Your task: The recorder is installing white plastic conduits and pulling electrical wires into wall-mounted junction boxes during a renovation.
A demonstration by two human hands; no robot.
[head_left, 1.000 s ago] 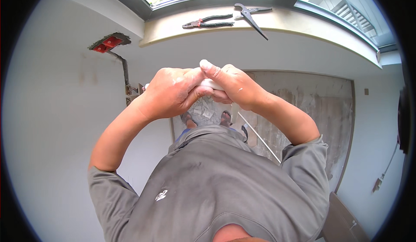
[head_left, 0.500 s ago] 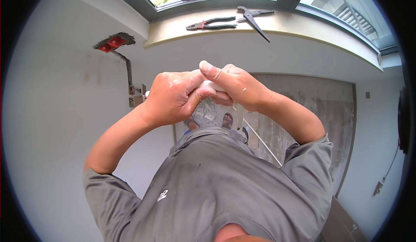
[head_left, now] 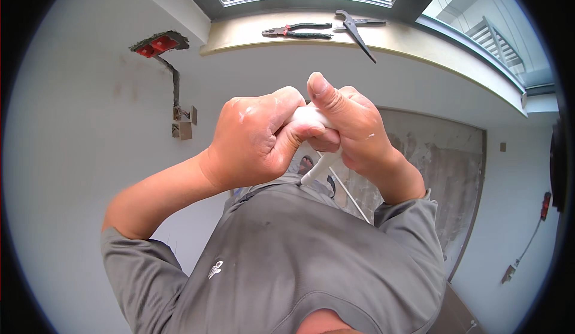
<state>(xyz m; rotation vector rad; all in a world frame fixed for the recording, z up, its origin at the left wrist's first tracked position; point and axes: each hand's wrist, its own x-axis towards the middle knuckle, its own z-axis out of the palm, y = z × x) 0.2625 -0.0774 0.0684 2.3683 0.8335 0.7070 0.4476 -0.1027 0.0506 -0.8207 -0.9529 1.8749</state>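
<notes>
My left hand (head_left: 254, 133) is closed around a white pipe (head_left: 310, 117), its thumb pressed along it. Close beside it, my right hand (head_left: 353, 121) grips the same pipe with the thumb raised. A bare stretch of white shows between the two fists. From under my right hand, a length of the pipe slants down toward my waist and ends in a dark opening. The fingers hide the rest of its shape, so I cannot tell how sharply it bends. Both hands carry white smears and are held up in front of my chest.
Combination pliers (head_left: 296, 31) and a dark grey hinged cutting tool (head_left: 356, 32) lie on the window sill (head_left: 239, 35). Red socket boxes (head_left: 157, 45) sit in the left wall, with a filled cable channel below. A thin white rod (head_left: 350, 196) slants by the brownish panel (head_left: 428, 148).
Both hands have come closer to me and shifted slightly right. The pipe's length below my right hand now shows; its white tip no longer sticks out left of my left hand.
</notes>
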